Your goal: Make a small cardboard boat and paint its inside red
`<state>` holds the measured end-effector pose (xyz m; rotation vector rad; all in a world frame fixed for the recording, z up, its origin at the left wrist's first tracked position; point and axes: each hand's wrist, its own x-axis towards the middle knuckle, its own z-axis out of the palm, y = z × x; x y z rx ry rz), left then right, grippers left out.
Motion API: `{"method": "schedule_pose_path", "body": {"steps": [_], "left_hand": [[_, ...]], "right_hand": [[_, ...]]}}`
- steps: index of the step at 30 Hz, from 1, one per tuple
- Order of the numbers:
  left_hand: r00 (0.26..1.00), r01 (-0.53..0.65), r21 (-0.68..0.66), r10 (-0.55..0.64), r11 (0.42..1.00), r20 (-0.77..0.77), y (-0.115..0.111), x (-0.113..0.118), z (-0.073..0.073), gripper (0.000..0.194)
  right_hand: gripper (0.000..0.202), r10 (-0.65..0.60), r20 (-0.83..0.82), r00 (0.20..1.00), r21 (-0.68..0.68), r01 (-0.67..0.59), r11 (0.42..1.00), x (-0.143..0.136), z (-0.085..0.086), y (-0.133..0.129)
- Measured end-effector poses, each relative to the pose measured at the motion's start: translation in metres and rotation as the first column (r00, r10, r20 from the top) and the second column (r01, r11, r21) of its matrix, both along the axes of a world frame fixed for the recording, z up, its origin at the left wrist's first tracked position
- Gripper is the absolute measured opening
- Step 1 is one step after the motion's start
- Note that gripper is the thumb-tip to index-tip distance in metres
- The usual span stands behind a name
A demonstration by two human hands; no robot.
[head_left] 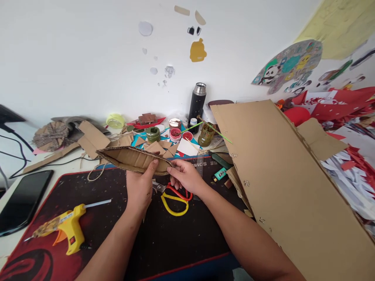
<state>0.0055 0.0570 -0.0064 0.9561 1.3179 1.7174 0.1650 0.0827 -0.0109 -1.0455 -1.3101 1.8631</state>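
A boat-shaped cardboard piece (129,158), hollow with pointed ends, is held above the dark mat (175,242). My left hand (139,189) grips it from below, thumb on its inner side near the right half. At its right tip, my right hand (186,175) pinches the edge between thumb and fingers. Scissors with one red and one yellow handle (175,212) lie on the mat just under my hands, blades partly hidden. To the left rests a yellow glue gun (73,226) with a glue stick in its back.
A large cardboard sheet (281,168) leans over the right side. Paint jars (152,134), a black flask (197,102) and cardboard scraps (92,138) stand or lie along the back. At the left edge is a phone (25,201); paper shreds (348,171) pile up far right.
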Motion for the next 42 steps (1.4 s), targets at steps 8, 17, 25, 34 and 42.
{"method": "schedule_pose_path", "body": {"steps": [8,17,25,34,42], "left_hand": [[1.0,0.013,-0.058,-0.013,0.998,-0.003,0.001,0.002,0.011,0.04],[0.996,0.041,-0.057,-0.036,0.998,0.08,0.004,-0.002,0.005,0.054],[0.991,0.114,-0.082,-0.108,0.99,0.074,0.003,-0.006,0.006,0.049],[0.981,-0.042,-0.046,0.05,0.998,0.189,0.006,0.006,0.015,0.054],[0.982,-0.109,-0.048,0.115,0.993,0.147,0.005,0.005,0.014,0.051]], "right_hand": [[0.052,-0.018,-0.073,0.997,0.029,0.02,0.999,0.002,-0.003,0.003],[0.048,-0.07,-0.046,0.996,0.02,0.071,0.997,0.007,0.0,0.006],[0.046,-0.081,-0.047,0.996,0.023,0.082,0.996,0.008,0.001,0.005],[0.033,-0.218,0.033,0.975,0.233,0.205,0.951,0.007,0.0,0.001],[0.026,-0.294,0.408,0.864,0.637,-0.039,0.769,0.006,0.007,-0.011]]}}
